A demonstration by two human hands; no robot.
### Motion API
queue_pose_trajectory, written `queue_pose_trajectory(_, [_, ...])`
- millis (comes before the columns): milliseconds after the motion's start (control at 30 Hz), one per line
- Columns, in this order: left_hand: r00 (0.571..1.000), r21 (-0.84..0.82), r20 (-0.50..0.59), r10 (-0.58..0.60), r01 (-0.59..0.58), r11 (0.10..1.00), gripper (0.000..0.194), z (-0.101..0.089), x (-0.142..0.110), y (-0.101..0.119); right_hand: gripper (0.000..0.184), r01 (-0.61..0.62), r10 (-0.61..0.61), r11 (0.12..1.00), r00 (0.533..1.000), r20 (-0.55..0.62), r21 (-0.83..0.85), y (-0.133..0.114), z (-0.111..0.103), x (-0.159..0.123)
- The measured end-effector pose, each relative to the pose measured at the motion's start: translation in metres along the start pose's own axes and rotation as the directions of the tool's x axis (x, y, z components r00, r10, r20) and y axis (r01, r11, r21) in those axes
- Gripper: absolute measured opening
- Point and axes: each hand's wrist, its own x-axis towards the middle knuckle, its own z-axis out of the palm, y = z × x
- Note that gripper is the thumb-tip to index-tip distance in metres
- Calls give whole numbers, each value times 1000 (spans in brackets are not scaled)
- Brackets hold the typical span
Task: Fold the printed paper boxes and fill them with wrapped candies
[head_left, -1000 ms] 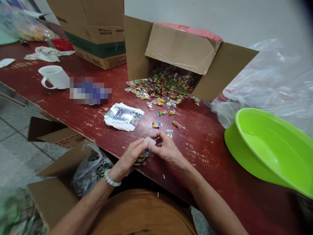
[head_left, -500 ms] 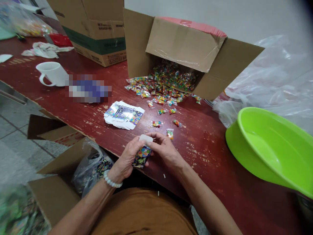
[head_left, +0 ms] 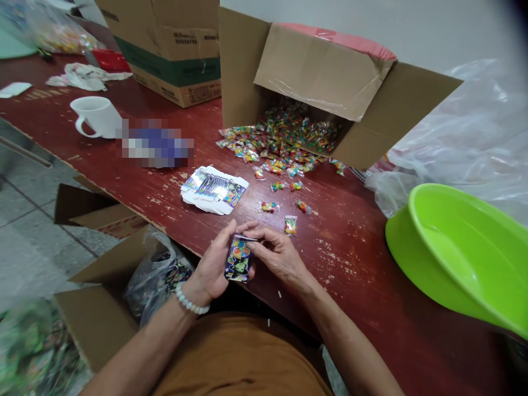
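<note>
Hands and worktable, seen from the wearer's head; clock positions are taken from the small printed box (head_left: 238, 263), with twelve at the top of the view. The box lies near the table's front edge, held between both hands. The left hand (head_left: 214, 267) cradles it, thumb along one side and fingers behind; a beaded bracelet (head_left: 192, 300) circles the wrist. The right hand (head_left: 280, 256) pinches the box's upper end between thumb and forefinger. At two o'clock, near the right hand, lies a single candy packet (head_left: 290, 225); further loose packets are scattered toward one o'clock. At eleven o'clock rests a fanned stack of flat cartons (head_left: 214, 190). Beyond, at one o'clock, an open cardboard box (head_left: 322, 71) lies on its side, a heap of candy packets (head_left: 280, 140) spilling from its mouth. A green basin (head_left: 433, 289) stands at three o'clock on the worn red table (head_left: 371, 294). A white mug (head_left: 101, 118) occupies ten o'clock; a green-banded carton (head_left: 177, 71), eleven. At nine, below table level, is a clear plastic bag (head_left: 144, 289).
</note>
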Motion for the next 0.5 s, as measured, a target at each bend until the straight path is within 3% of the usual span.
queue_pose_trajectory(167, [993,61,-63,103,-100,993,36,-1,1,-3,24,-60,59,997,998,2,48,0,2,2])
queue_pose_trajectory(333, [989,137,-51,141,-133,982,40,-4,3,-5,22,-128,128,987,992,6,96,-2,1,3])
queue_pose_trajectory(500, [997,183,10,72,-72,980,57,-4,2,-6,14,-97,99,986,995,-9,136,-1,0,5])
